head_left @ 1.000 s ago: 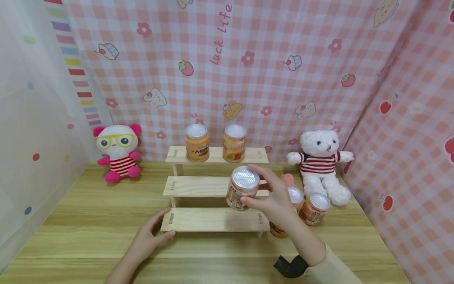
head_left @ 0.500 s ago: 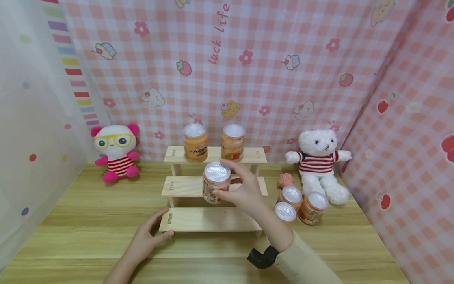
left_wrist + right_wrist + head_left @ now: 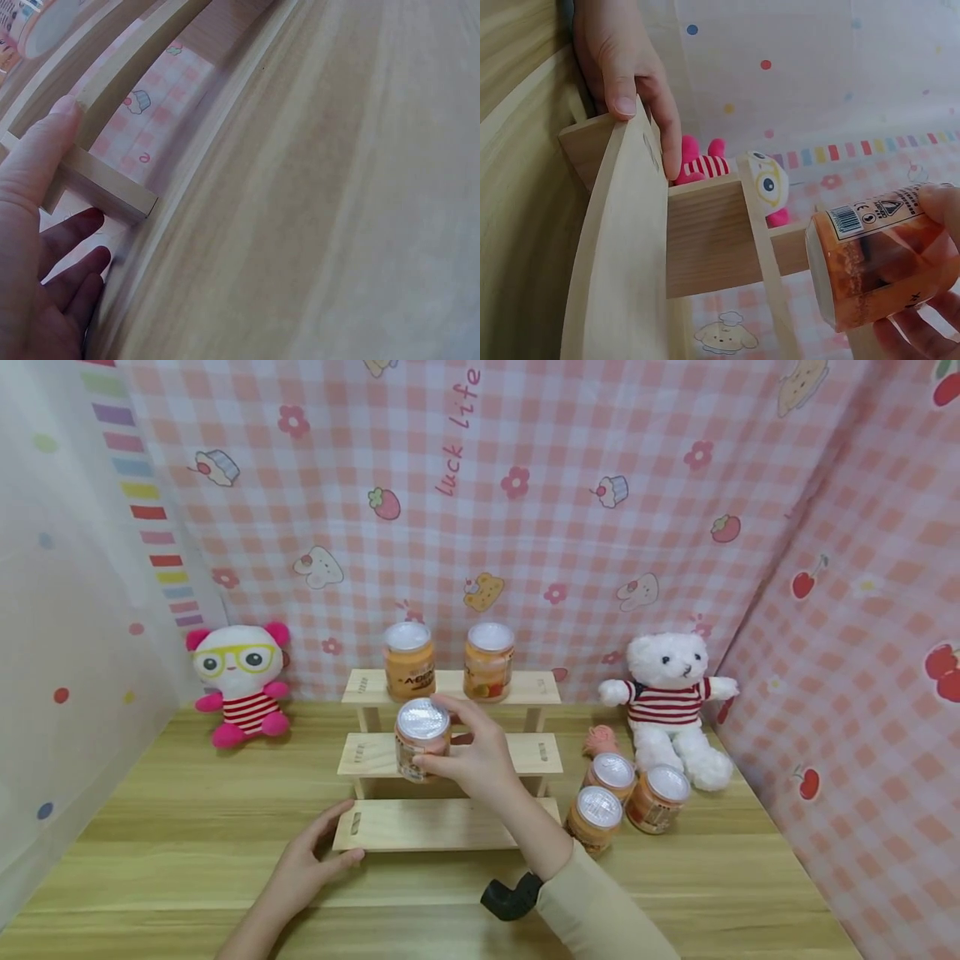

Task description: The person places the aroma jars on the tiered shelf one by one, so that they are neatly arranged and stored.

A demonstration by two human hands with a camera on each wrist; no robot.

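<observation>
My right hand point(image 3: 483, 760) grips a can point(image 3: 422, 739) with a silver lid and an orange printed label, thumb on the near side and fingers behind. Upright in the head view, the can overlaps the left half of the middle step point(image 3: 517, 753) of a three-tier wooden stand point(image 3: 442, 825). In the right wrist view its barcode point(image 3: 846, 222) shows beside my fingers. My left hand point(image 3: 303, 864) holds the left end of the bottom step, the thumb at its front edge and the fingers round the end. Two similar cans, left point(image 3: 410, 664) and right point(image 3: 489, 664), stand on the top step.
Right of the stand, three more cans point(image 3: 596, 818) are grouped on the wooden table point(image 3: 187, 827). Behind them sit a pink yarn-like bundle point(image 3: 601, 741) and a white teddy bear point(image 3: 667, 693). A panda plush point(image 3: 243, 681) sits at the back left. Checked cloth point(image 3: 555, 543) hangs behind.
My right hand has carried the can leftward, from the right half of the stand to the left half of the middle step. My left hand keeps its hold on the bottom step.
</observation>
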